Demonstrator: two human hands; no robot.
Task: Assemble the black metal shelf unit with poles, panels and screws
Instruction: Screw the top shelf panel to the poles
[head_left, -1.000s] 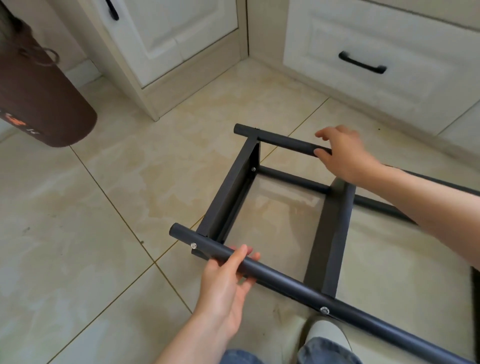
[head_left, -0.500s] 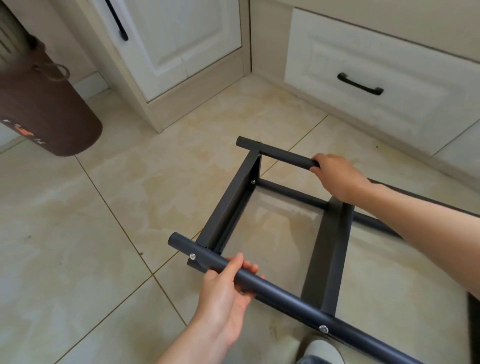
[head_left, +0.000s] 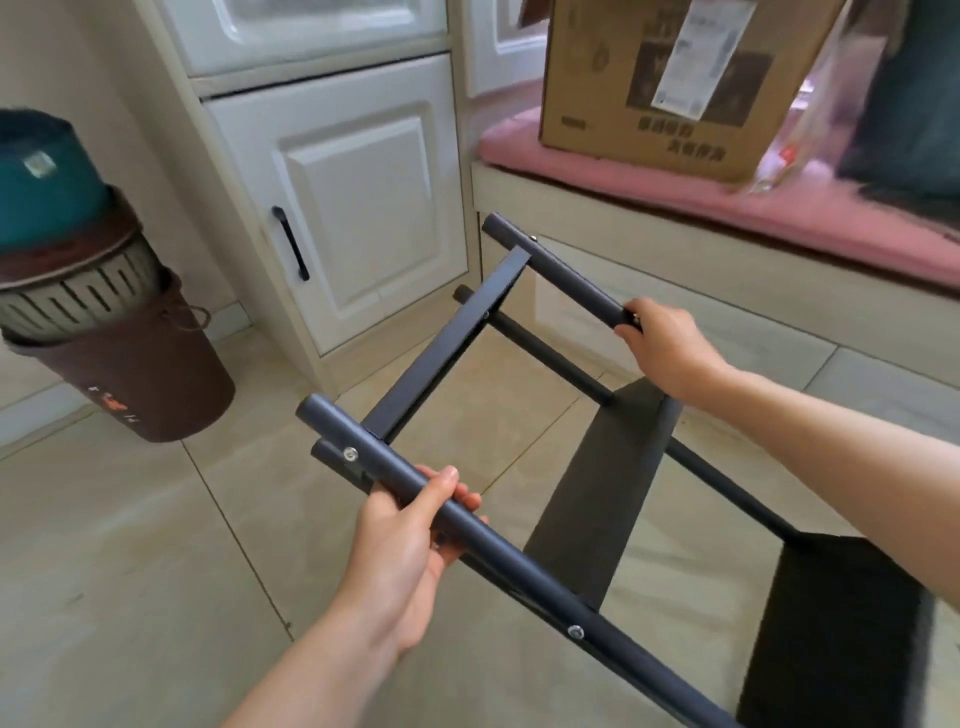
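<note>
The black metal shelf unit (head_left: 597, 514) is tilted up off the tiled floor, its poles running from near right to far left. My left hand (head_left: 410, 545) grips the near pole (head_left: 519, 564), thumb over the top, just past a silver screw (head_left: 351, 454). My right hand (head_left: 665, 348) grips the far pole (head_left: 556, 270). Flat black panels (head_left: 447, 343) join the poles; another screw (head_left: 575, 632) shows lower on the near pole. The unit's right end runs out of frame.
A brown bin (head_left: 135, 374) topped with a slotted basket and a teal pot stands at left. White cabinet doors (head_left: 358, 218) are behind. A bench with a pink cushion (head_left: 701, 192) carries a cardboard box (head_left: 670, 78) at upper right.
Both hands have closed on the poles and raised the far-left end of the unit off the floor. The view has swung upward, showing the bench and box.
</note>
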